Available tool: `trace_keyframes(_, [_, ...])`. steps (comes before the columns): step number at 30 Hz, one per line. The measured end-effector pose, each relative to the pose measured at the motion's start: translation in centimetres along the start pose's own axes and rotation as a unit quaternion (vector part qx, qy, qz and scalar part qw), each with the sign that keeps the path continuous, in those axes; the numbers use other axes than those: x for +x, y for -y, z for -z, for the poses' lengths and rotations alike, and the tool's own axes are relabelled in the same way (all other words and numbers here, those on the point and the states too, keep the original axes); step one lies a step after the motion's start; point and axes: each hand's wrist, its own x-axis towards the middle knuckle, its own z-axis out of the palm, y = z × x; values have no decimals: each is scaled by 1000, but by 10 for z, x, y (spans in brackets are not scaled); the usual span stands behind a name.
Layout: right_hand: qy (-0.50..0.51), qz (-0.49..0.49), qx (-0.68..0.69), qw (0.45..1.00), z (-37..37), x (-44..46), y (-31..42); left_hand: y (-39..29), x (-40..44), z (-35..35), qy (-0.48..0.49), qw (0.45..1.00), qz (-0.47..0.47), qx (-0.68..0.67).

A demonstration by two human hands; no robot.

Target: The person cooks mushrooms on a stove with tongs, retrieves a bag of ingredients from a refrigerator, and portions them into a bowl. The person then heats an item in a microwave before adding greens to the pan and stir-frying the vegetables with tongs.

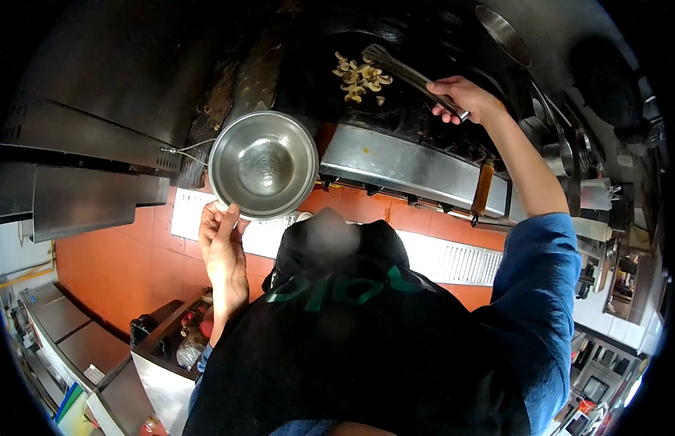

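Observation:
My left hand point(225, 240) pinches the near rim of a shiny steel bowl point(264, 163), thumb on top. Inside the bowl only bare metal shows. My right hand point(464, 100) is closed around metal tongs point(410, 75), whose slotted tip points left. Beneath that tip, sliced mushrooms point(360, 78) lie in a loose pile on a dark cooking surface, probably a wide pan point(315, 69); its edge is hard to make out.
A steel stove front point(403, 156) runs below the pan. One wooden handle point(483, 190) sticks out over it at right. Pans and utensils point(559, 127) hang or stand farther right. A metal cabinet point(86, 200) is on the left, above an orange tiled floor point(126, 254).

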Motion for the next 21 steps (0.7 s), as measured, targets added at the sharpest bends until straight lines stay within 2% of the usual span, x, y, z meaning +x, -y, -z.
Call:
trace_keyframes(2, [-28,-9,-16,999,2,-6,2,3,2,4,4,1000,0,-6])
trace_keyframes(7, [-20,-20,20,999,2,4,-4,2,2,-3,15,1000,1,-11])
trace_keyframes(10, [-24,6,22,999,3,8,-2,7,2,-2,0,1000,4,4])
trace_keyframes(12, [-34,13,-68,997,5,10,-2,11,6,3,7,1000,3,-4])
trace_keyframes(17, [-42,12,-81,996,8,10,0,17,5,8,0,1000,1,-5])
trace_keyframes(19, [-86,35,-182,979,9,11,1,20,6,10,-16,1000,6,-4])
trace_keyframes(20, [-82,35,-173,981,10,4,18,-3,1,2,-7,1000,2,7])
trace_keyframes(21, [-145,104,-325,929,3,9,19,-2,2,2,5,1000,0,10])
